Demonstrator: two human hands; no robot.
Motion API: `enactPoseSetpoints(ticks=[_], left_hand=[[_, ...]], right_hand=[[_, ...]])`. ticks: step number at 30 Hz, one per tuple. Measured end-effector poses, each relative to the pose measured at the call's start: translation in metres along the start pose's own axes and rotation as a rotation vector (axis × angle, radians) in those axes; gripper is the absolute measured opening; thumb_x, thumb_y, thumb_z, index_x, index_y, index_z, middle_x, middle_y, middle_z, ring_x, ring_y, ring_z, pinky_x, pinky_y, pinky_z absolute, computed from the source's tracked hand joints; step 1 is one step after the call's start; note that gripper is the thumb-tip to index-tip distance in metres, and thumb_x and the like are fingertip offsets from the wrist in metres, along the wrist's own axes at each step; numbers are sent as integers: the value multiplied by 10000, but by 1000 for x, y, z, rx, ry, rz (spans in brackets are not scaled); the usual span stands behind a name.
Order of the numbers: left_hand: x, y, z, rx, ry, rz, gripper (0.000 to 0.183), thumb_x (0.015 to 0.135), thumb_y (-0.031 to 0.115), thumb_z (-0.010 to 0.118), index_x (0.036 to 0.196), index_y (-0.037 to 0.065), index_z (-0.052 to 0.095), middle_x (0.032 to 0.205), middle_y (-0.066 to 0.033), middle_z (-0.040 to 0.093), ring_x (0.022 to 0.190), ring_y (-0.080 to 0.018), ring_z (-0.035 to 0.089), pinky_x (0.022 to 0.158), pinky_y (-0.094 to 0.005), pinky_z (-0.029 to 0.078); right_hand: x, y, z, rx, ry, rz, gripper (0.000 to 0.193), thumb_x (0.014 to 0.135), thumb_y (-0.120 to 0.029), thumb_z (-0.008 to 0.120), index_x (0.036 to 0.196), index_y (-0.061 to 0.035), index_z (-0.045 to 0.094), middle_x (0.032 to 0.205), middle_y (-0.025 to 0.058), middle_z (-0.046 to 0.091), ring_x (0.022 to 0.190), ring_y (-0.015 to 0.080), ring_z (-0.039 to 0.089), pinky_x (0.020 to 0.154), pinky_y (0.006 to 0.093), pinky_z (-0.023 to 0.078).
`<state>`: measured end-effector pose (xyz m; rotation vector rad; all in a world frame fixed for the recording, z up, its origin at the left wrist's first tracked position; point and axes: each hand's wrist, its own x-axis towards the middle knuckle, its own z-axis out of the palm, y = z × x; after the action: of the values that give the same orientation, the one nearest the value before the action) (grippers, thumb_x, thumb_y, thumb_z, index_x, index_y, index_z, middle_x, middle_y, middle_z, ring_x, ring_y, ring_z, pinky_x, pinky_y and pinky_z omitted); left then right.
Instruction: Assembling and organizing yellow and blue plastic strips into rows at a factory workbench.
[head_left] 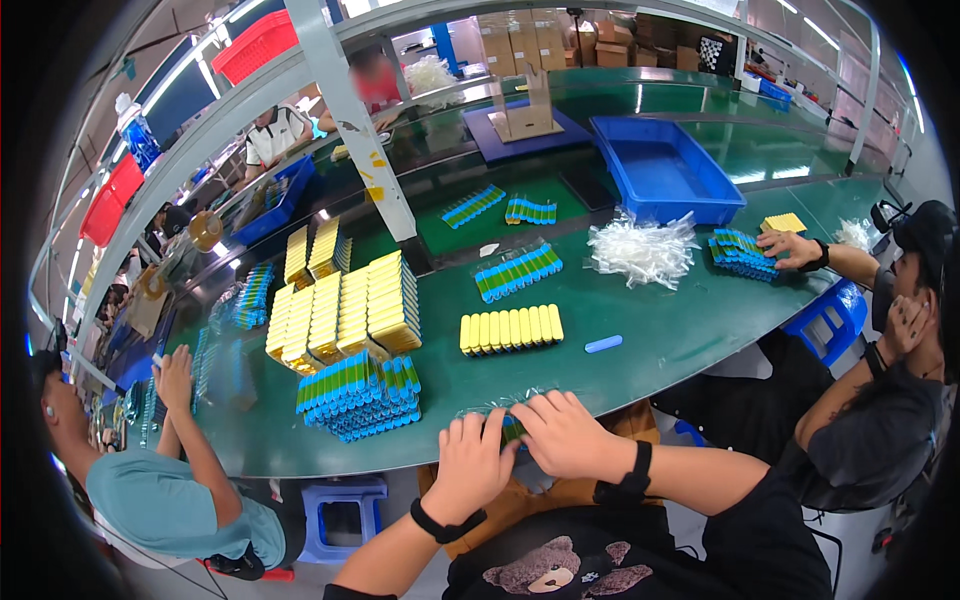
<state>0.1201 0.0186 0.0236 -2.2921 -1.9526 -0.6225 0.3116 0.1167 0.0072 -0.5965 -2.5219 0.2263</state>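
Observation:
At the table's near edge my left hand [472, 458] and my right hand [567, 436] meet, fingers closed on a blue-and-green strip [512, 428] with clear plastic film about it. Most of the strip is hidden behind my fingers. Beyond them lies a row of yellow rounded pieces [512, 329], with a small blue bar [603, 344] to its right. A ribbed blue-and-green strip [519, 272] lies farther back. Left of my hands is a stack of such blue-and-green strips [360, 395], and behind it rise stacked yellow blocks [345, 305].
A heap of clear plastic sleeves [643, 248] sits beside a blue tray [665, 170] on the green table [640, 385]. A metal post [355, 120] stands behind the yellow stacks. One co-worker [180, 480] sits at left; another's hand [790, 249] touches strips at right.

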Motion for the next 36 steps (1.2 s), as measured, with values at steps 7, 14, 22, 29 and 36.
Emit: enactPoseSetpoints(ticks=[7,14,22,29,36], left_hand=[[-38,-53,-17,-74,16,163,501,832,158,877,1306,97,728,1419,-140,654,1410,-376,578,1119,-539,488],[-22,-66,-34,-447,115,213,148,823,16,833,944,96,800,1020,-71,817,1012,-285,803,877,-401,632],[-11,-36,-118,-758,60,231,128,881,-16,779,962,78,806,944,-80,819,864,-225,812,781,-351,637],[141,-73,-83,-398,-38,-248,200,931,118,805,1090,10,750,868,-157,778,829,-326,777,761,-402,608],[193,-114,-27,-80,-241,-231,183,934,195,797,1034,44,777,1007,-228,766,997,-419,731,893,-511,573]], right_hand=[[-35,25,-37,-43,30,-89,578,799,-185,868,1335,-72,683,1293,125,660,1277,328,622,1037,472,515],[-18,42,-60,105,82,-337,213,843,-101,799,1039,-29,754,1030,83,735,1036,277,724,895,401,561],[-14,7,-128,412,199,-370,168,838,-23,777,1003,-57,764,924,85,720,808,271,703,734,385,573],[90,90,-95,598,97,498,204,1023,-167,713,1037,16,803,863,191,760,737,277,728,688,381,560],[108,145,-39,299,-35,456,177,973,-188,741,998,-32,822,939,187,743,931,372,712,848,477,575]])
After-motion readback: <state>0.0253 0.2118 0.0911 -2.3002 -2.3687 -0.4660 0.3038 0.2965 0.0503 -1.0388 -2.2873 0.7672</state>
